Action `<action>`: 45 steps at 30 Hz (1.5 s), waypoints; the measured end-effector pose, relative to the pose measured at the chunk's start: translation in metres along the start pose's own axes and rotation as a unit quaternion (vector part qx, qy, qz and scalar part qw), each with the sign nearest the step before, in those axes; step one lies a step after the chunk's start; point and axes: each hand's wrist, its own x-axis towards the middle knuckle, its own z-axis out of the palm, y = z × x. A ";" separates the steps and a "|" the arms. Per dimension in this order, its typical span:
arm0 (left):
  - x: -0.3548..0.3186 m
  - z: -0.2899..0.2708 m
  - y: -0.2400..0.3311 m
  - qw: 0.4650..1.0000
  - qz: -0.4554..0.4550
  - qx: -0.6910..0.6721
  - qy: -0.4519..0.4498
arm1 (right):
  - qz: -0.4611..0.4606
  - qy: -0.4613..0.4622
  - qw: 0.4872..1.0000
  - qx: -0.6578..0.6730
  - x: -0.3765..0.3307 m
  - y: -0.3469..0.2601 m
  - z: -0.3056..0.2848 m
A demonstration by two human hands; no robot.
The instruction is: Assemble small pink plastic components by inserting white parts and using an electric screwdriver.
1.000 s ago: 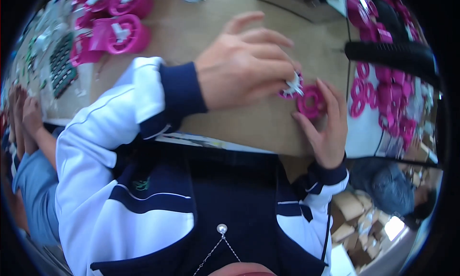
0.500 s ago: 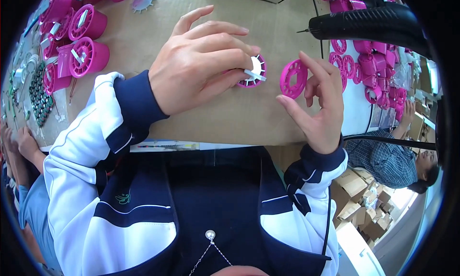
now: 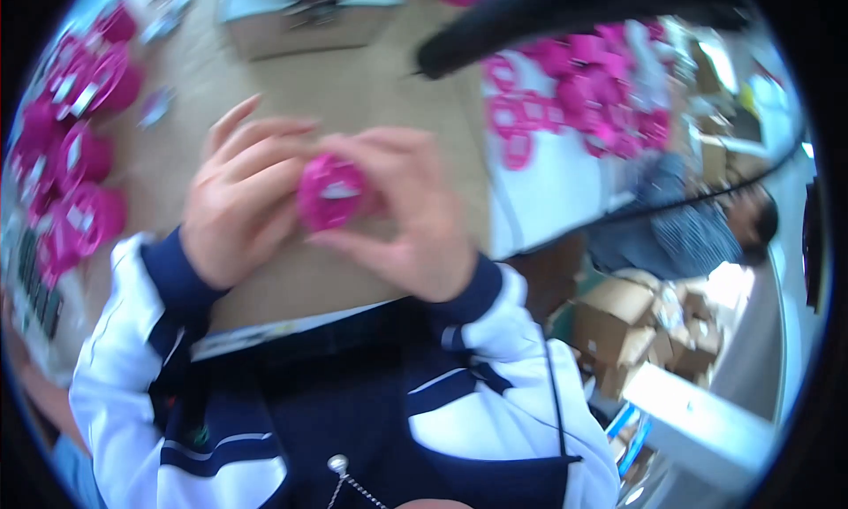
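In front of me, between both hands, sits a pink round plastic part [image 3: 331,193], with a small white piece showing at its middle. My left hand [image 3: 247,204] closes on its left side, thumb and fingertips against the rim. From the right, my right hand [image 3: 411,213] grips a pink slotted ring at the same spot, thumb below and fingers above. The ring lies over or against the round part; motion blur hides how far they meet.
Pink cups with white pieces [image 3: 84,217] stand at the left edge. Several pink parts [image 3: 592,94] cover the right side near a co-worker [image 3: 680,213]. A black tool handle [image 3: 539,18] hangs overhead, and a box [image 3: 305,36] stands at the far side. Cardboard boxes [image 3: 618,306] lie right.
My right hand has carried the pink ring leftward to the part at my left hand. The view has turned, so the bench appears shifted and a box shows at the far side.
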 end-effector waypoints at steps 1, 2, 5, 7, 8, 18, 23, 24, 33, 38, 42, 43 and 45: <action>0.000 -0.004 0.003 1.000 -0.007 -0.009 -0.008 | -0.019 0.019 1.000 -0.004 0.000 0.001 0.004; -0.001 -0.007 0.003 1.000 -0.018 -0.015 -0.011 | -0.008 0.012 1.000 -0.010 0.000 -0.002 0.007; -0.002 -0.007 0.006 1.000 -0.014 -0.019 0.002 | -0.031 0.013 0.999 -0.013 -0.001 -0.003 0.004; -0.002 -0.006 0.006 1.000 -0.012 -0.023 0.001 | -0.021 0.015 1.000 0.016 -0.003 -0.007 0.003; -0.002 -0.005 0.005 1.000 -0.014 -0.024 -0.001 | -0.016 0.015 0.999 0.033 -0.003 -0.007 0.003; -0.002 -0.004 0.006 0.999 -0.020 -0.039 0.001 | 0.004 0.058 0.998 0.032 -0.006 -0.005 0.011; -0.005 -0.006 0.005 1.000 -0.024 -0.020 -0.001 | 0.010 0.054 0.998 0.016 -0.006 -0.002 0.014; -0.007 -0.006 0.005 0.999 -0.032 -0.013 -0.005 | 0.012 0.046 0.999 0.012 -0.006 0.000 0.014; -0.007 -0.002 0.000 0.997 -0.063 -0.034 0.009 | 0.029 0.029 0.999 -0.009 0.001 -0.006 0.000; -0.015 0.000 -0.002 0.998 -0.050 -0.044 0.016 | 0.036 0.003 0.999 -0.025 0.000 -0.007 0.003; -0.015 -0.002 -0.002 1.000 -0.017 -0.023 0.010 | 0.022 0.003 0.999 -0.037 -0.002 -0.007 0.001; -0.015 -0.003 -0.002 1.000 -0.007 -0.014 0.004 | 0.016 0.005 0.999 -0.039 -0.002 -0.005 0.001; -0.014 -0.002 -0.002 1.000 0.004 -0.005 -0.004 | 0.012 0.009 0.999 -0.042 -0.002 -0.003 0.000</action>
